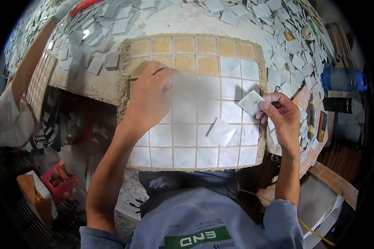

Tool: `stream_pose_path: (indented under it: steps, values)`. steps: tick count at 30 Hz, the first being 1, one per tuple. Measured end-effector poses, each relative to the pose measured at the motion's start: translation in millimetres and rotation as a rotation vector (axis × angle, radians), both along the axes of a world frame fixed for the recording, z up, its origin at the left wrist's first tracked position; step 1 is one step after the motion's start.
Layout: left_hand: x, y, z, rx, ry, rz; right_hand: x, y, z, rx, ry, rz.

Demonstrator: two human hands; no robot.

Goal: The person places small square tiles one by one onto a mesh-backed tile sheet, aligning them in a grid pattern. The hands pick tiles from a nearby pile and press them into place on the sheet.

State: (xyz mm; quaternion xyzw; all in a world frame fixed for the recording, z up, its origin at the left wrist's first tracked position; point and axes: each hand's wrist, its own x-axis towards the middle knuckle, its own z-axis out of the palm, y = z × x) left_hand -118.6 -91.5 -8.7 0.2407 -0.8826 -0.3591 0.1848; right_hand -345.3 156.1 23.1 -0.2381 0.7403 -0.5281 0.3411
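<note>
A square grid board (pixel 262 157) with a rough, crumbly rim lies in front of me. White-grey marble tiles (pixel 184 157) fill its nearer rows and part of the right side. The far cells (pixel 184 45) show a yellowish surface. Over the board's left side is my left hand (pixel 151 89), its fingers curled in; what they hold, if anything, is hidden. Pinched between thumb and fingers of my right hand (pixel 281 118) is a square marble tile (pixel 250 103), tilted above the right edge. One loose tile (pixel 221 132) lies askew on top of the set tiles.
Heaps of loose tiles (pixel 120 25) cover the table's far side and right. At right are a blue plastic bottle (pixel 344 79), a black cylinder (pixel 338 105) and a slim hand tool (pixel 310 116). Another person's arm (pixel 33 54) reaches in at left. A red plastic stool (pixel 61 182) stands below.
</note>
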Motion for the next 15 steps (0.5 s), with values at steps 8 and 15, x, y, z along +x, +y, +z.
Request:
stream_pose_path:
  steps: [8, 15]
  values:
    - [0.2, 5.3, 1.2, -0.024, -0.01, 0.022, -9.5, 0.8, 2.6, -0.07, -0.009, -0.013]
    - [-4.7, -1.6, 21.7, 0.151, 0.004, 0.151, -68.2, -28.4, 8.5, -0.118, 0.137, -0.084]
